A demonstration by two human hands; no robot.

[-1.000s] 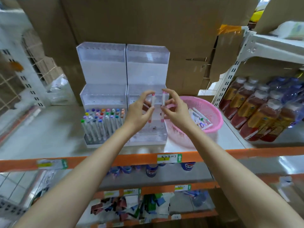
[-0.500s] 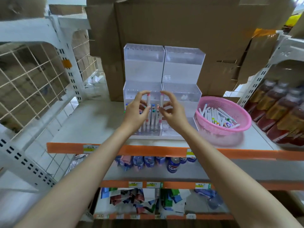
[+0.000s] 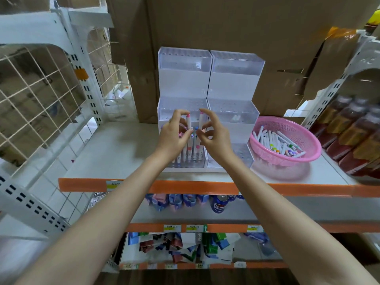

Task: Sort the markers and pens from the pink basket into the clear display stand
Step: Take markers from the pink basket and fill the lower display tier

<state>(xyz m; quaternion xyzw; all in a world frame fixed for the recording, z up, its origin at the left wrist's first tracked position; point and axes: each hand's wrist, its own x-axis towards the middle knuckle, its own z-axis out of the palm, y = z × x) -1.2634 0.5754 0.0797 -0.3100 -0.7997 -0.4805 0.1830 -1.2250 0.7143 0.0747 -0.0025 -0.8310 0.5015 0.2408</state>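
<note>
The clear display stand (image 3: 234, 79) rises in steps at the back of the shelf, and several markers (image 3: 190, 154) stand upright in its lowest left tier. My left hand (image 3: 174, 135) pinches one white marker with a pink cap (image 3: 188, 122), held upright over that tier. My right hand (image 3: 212, 133) pinches a second pink-capped marker (image 3: 200, 120) just beside it. The pink basket (image 3: 308, 155) sits to the right of the stand with several loose markers (image 3: 275, 142) inside.
Cardboard boxes (image 3: 226, 27) fill the wall behind the stand. Bottles of dark drink (image 3: 355, 138) crowd the right side. A white wire-grid rack (image 3: 41, 89) stands at the left. The shelf's orange front edge (image 3: 185, 187) runs below my wrists, with cans and packets on the lower shelves.
The view has swung left and pulled back. Both hands, each still pinching a marker, have shifted from the right tier to over the filled left tier.
</note>
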